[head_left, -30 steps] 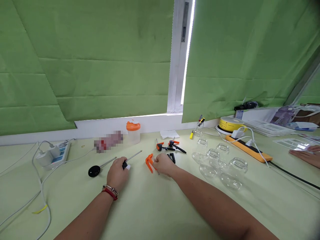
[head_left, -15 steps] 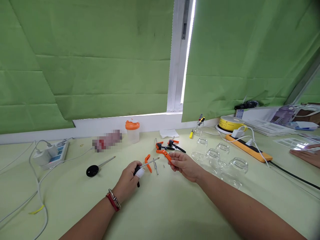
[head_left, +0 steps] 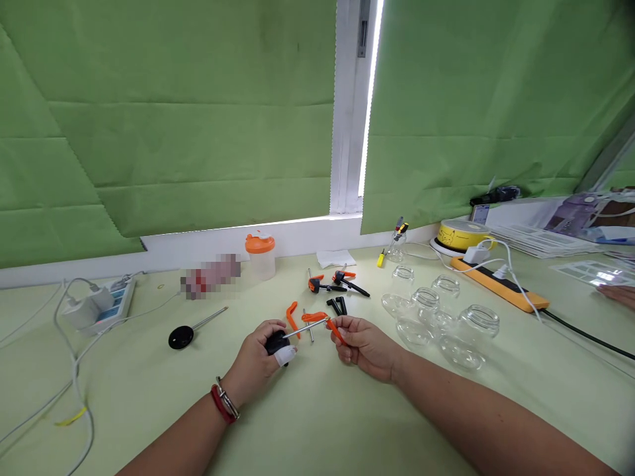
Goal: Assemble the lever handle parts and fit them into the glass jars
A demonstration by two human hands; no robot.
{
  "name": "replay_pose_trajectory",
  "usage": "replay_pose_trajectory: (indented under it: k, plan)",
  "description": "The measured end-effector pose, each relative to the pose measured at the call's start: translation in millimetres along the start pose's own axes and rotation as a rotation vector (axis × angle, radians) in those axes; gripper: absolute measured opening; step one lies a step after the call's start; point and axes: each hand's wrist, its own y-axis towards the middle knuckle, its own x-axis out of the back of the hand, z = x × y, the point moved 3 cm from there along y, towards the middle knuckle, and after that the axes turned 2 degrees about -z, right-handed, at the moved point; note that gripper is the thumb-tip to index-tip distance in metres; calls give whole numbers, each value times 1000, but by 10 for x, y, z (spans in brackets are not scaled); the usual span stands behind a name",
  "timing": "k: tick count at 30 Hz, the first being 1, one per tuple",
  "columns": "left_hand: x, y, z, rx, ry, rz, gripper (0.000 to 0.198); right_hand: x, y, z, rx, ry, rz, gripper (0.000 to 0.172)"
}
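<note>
My left hand, with a white wrap on the thumb, is closed around the black handle of a screwdriver. Its metal shaft points right, and the tip meets the curved orange plastic handle pinched in my right hand; whether it sits in a hole is too small to see. Just left of that piece lies a second curved orange handle on the table. Partly hidden metal pins lie below the shaft. Short black parts rest behind my right fingers.
Two black-and-orange clamps lie farther back. Another black-handled screwdriver is at left. Several clear glass jars stand at right, before an orange power strip. An orange-lidded cup is by the wall. Another person's hand shows at far right.
The screwdriver has moved right, its tip now at the orange handle. My right hand has tilted that handle and dropped slightly, uncovering the short black parts behind it.
</note>
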Motion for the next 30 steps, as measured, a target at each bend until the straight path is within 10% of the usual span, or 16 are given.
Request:
replay_pose_trajectory:
  k: [30]
  plan:
    - [-101, -192, -284, 28, -101, 123, 24, -93, -97, -71, -51, -154, 164, 26]
